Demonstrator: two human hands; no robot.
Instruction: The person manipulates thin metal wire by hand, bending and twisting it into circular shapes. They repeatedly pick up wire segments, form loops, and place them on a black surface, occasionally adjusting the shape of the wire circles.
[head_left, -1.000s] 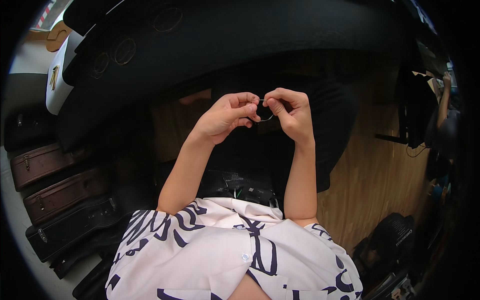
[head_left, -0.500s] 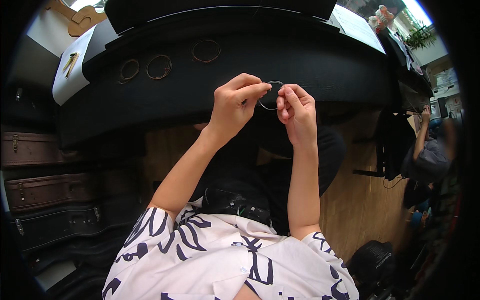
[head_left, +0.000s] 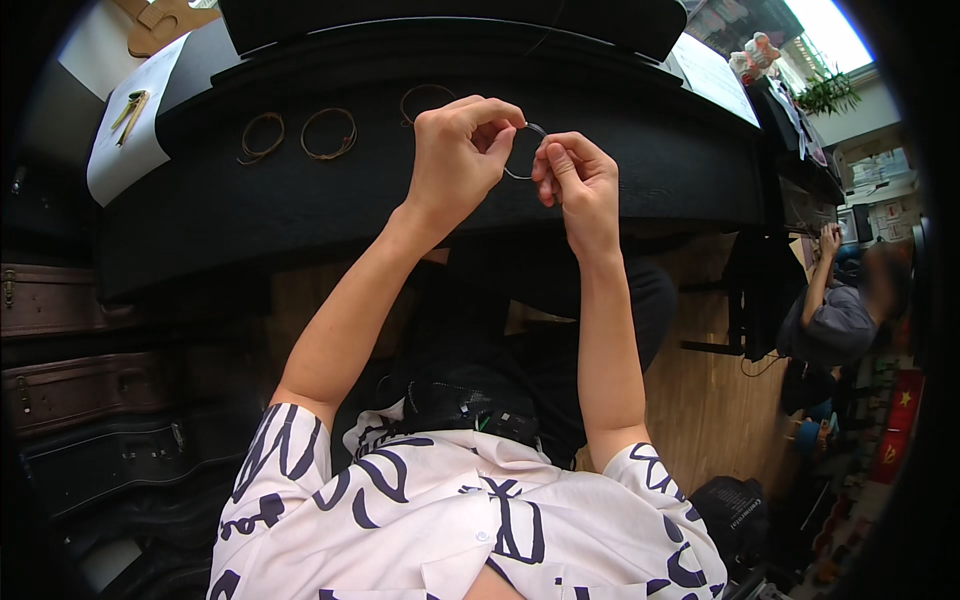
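My left hand (head_left: 452, 155) pinches a loop of silvery wire (head_left: 518, 176) at its upper side, fingers curled and back of the hand up. Just right of it my right hand (head_left: 580, 185) has closed fingers on the same loop, thumb pressed against the index finger. Both are held in front of a long black surface (head_left: 650, 180). Three coils of thin brownish wire lie on it: one (head_left: 281, 135) at the left, another (head_left: 353, 130) beside it, and a third (head_left: 425, 86) farther back, partly behind my left hand. The contact points inside my fingers are hidden.
Left, white paper (head_left: 110, 170) holds small brass-coloured items (head_left: 133, 115), below a wooden guitar-shaped object (head_left: 160, 30). Instrument cases (head_left: 65, 300) are stacked along the left. At right are papers (head_left: 710, 75), a plant (head_left: 830, 95), a black chair (head_left: 745, 290) and another person (head_left: 840, 320) at work.
Both hands have risen in the picture and turned, my left showing its back, still holding the loop. The view has shifted, bringing the black surface's back and the right side more into sight.
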